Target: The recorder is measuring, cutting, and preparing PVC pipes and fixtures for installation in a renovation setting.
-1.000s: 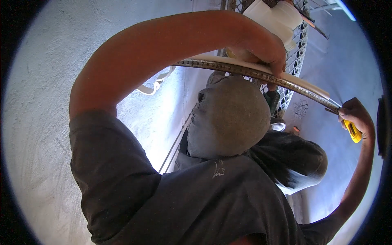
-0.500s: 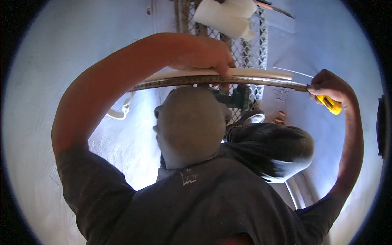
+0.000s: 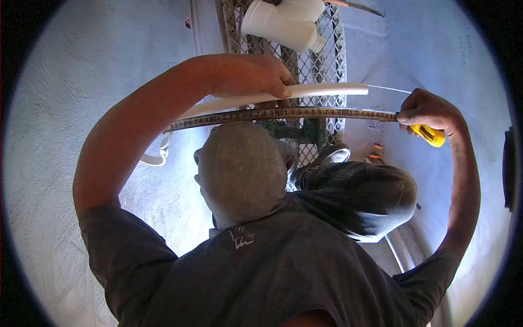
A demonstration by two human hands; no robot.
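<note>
My left hand (image 3: 261,76) pinches a long white plastic pipe (image 3: 327,89) held crosswise in front of me. In my right hand (image 3: 427,109) is a yellow tape measure (image 3: 429,135). Its worn, marked blade (image 3: 305,112) runs out leftward, nearer to me than the pipe and roughly alongside it, with a gap between the two. Toward the left, pipe and blade pass to my left forearm, which hides their far ends. A thin white line (image 3: 389,88) shows between the pipe's right end and my right hand; I cannot tell what it is.
A metal mesh platform (image 3: 334,60) lies beyond and below. On it rest a white branched pipe fitting (image 3: 283,23) and a dark green tool (image 3: 302,129). A white curved strip (image 3: 155,159) is at left. Small orange pieces (image 3: 376,151) lie near my shoe (image 3: 335,152). My bent knees sit below.
The blade and pipe, close together before, are now apart. My left hand no longer spans the blade and stays on the pipe. My right hand has shifted slightly left with the tape measure.
</note>
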